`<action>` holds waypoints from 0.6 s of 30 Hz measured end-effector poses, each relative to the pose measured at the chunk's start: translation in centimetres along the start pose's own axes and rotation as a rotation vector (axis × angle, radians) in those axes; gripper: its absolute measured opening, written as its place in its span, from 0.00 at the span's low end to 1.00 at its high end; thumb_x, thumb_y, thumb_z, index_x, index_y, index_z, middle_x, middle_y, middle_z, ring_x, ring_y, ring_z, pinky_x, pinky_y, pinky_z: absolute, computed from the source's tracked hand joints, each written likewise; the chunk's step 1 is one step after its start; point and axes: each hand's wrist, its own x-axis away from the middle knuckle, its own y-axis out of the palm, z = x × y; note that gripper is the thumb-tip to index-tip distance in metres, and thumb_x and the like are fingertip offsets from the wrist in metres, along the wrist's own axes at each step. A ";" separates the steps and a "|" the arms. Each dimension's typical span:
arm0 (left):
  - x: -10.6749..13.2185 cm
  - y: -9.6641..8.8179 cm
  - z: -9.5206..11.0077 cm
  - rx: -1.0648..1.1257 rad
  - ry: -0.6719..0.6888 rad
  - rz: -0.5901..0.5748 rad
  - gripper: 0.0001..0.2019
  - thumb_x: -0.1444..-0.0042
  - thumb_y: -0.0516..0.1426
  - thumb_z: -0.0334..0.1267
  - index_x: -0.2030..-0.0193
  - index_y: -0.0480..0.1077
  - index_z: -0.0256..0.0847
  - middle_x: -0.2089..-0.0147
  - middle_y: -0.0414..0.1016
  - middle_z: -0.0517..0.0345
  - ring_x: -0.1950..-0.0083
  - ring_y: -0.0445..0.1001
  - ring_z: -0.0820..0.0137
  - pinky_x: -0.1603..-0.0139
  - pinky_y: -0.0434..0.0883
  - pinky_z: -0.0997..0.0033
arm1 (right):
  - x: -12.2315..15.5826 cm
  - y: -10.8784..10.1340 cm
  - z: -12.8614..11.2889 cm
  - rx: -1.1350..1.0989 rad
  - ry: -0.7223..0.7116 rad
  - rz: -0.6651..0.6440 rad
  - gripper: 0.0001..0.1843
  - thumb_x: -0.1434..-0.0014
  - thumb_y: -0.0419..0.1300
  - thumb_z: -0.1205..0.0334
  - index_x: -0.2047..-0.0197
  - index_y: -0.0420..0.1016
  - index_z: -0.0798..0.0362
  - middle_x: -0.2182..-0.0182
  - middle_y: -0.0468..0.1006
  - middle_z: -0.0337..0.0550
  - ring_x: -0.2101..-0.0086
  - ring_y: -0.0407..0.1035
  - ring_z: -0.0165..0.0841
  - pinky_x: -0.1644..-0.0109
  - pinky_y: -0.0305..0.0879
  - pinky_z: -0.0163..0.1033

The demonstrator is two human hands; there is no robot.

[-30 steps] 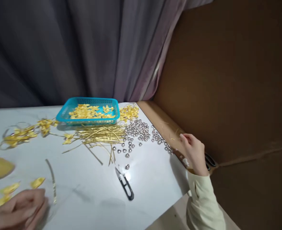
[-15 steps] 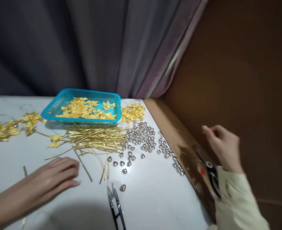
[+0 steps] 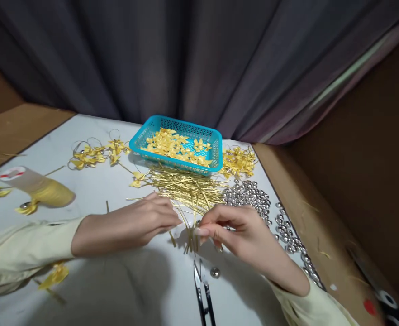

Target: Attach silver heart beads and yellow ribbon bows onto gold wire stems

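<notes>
My left hand (image 3: pixel 141 219) is above the white table, its fingers bent and pressed together; whatever they hold, if anything, is hidden. To its right, my right hand (image 3: pixel 242 231) pinches a small silver bead (image 3: pixel 198 223) between thumb and forefinger. Loose gold twist ties (image 3: pixel 190 237) lie just beneath both sets of fingertips. Behind the hands is a heap of gold twist ties (image 3: pixel 182 185). A pile of silver beads (image 3: pixel 250 195) lies behind the right hand. Black thread snips (image 3: pixel 203 294) rest with blades apart in front, beside a single silver bead (image 3: pixel 215 272).
A blue basket (image 3: pixel 175 159) of yellow ribbon flowers stands at the back. More yellow flowers (image 3: pixel 238 160) lie right of it, others (image 3: pixel 89 156) left. A yellow-filled translucent cylinder (image 3: pixel 46 188) lies at left. Black-handled scissors (image 3: pixel 387 303) are at the right edge, before a dark curtain (image 3: pixel 172 59).
My right hand has come from the right edge to the table's middle and now pinches a bead. The view has swung left, bringing the cylinder into sight.
</notes>
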 end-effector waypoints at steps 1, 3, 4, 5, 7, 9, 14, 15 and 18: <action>0.3 0.0 -0.2 0.028 -0.019 -0.022 0.13 0.35 0.49 0.31 0.57 0.75 0.47 0.53 0.78 0.57 0.50 0.70 0.64 0.48 0.58 0.67 | -0.1 0.2 0.1 -0.024 0.021 -0.007 0.15 0.41 0.63 0.53 0.74 0.76 0.53 0.81 0.77 0.39 0.82 0.64 0.26 0.77 0.59 0.32; 0.7 -0.4 -0.2 0.085 -0.038 -0.070 0.15 0.37 0.50 0.29 0.52 0.74 0.49 0.44 0.75 0.58 0.41 0.66 0.62 0.41 0.55 0.66 | -0.1 0.5 0.2 -0.066 0.066 -0.007 0.15 0.42 0.64 0.52 0.74 0.75 0.53 0.80 0.77 0.39 0.82 0.63 0.26 0.77 0.58 0.32; 0.8 -0.8 -0.1 0.126 -0.041 -0.097 0.15 0.38 0.52 0.30 0.49 0.73 0.51 0.42 0.73 0.60 0.38 0.64 0.61 0.40 0.54 0.66 | -0.2 0.8 0.2 -0.084 0.087 -0.003 0.15 0.43 0.64 0.52 0.75 0.75 0.53 0.80 0.77 0.39 0.82 0.63 0.25 0.77 0.58 0.32; 0.8 -1.2 0.2 0.182 -0.045 -0.123 0.15 0.39 0.54 0.33 0.48 0.72 0.51 0.41 0.72 0.61 0.38 0.64 0.61 0.39 0.55 0.67 | -0.2 1.0 0.1 -0.101 0.107 0.005 0.15 0.44 0.65 0.53 0.75 0.75 0.54 0.81 0.76 0.39 0.82 0.63 0.25 0.78 0.58 0.32; 0.6 -1.9 1.0 0.326 -0.076 -0.169 0.14 0.41 0.59 0.42 0.48 0.72 0.51 0.45 0.74 0.62 0.43 0.69 0.63 0.45 0.61 0.72 | -0.2 1.3 0.0 -0.142 0.149 0.016 0.14 0.46 0.67 0.53 0.76 0.75 0.54 0.81 0.76 0.38 0.82 0.62 0.25 0.78 0.57 0.32; 0.1 -2.3 1.8 0.418 -0.141 -0.158 0.13 0.43 0.60 0.49 0.54 0.75 0.49 0.53 0.78 0.63 0.52 0.74 0.66 0.56 0.66 0.76 | -0.2 1.6 -0.1 -0.210 0.197 0.015 0.14 0.48 0.68 0.54 0.77 0.74 0.54 0.82 0.74 0.37 0.83 0.61 0.24 0.80 0.55 0.31; -0.7 -2.4 3.0 0.469 -0.149 -0.053 0.14 0.38 0.55 0.48 0.67 0.75 0.43 0.70 0.78 0.66 0.66 0.74 0.72 0.65 0.65 0.79 | -0.1 1.6 -0.5 -0.400 0.302 -0.032 0.15 0.50 0.70 0.54 0.76 0.73 0.55 0.84 0.72 0.36 0.85 0.57 0.21 0.84 0.51 0.29; -0.7 -2.5 3.1 0.485 -0.143 -0.062 0.14 0.38 0.55 0.48 0.68 0.75 0.43 0.70 0.79 0.66 0.66 0.74 0.72 0.65 0.65 0.79 | 0.0 1.5 -0.6 -0.426 0.301 -0.048 0.15 0.50 0.70 0.54 0.75 0.73 0.55 0.83 0.73 0.36 0.85 0.57 0.21 0.84 0.51 0.28; -0.7 -2.9 3.5 0.504 -0.153 -0.108 0.14 0.39 0.56 0.48 0.70 0.74 0.42 0.72 0.79 0.67 0.70 0.74 0.74 0.69 0.65 0.79 | 0.2 1.4 -0.6 -0.474 0.292 -0.116 0.15 0.51 0.70 0.52 0.74 0.73 0.55 0.83 0.74 0.36 0.85 0.58 0.21 0.84 0.52 0.27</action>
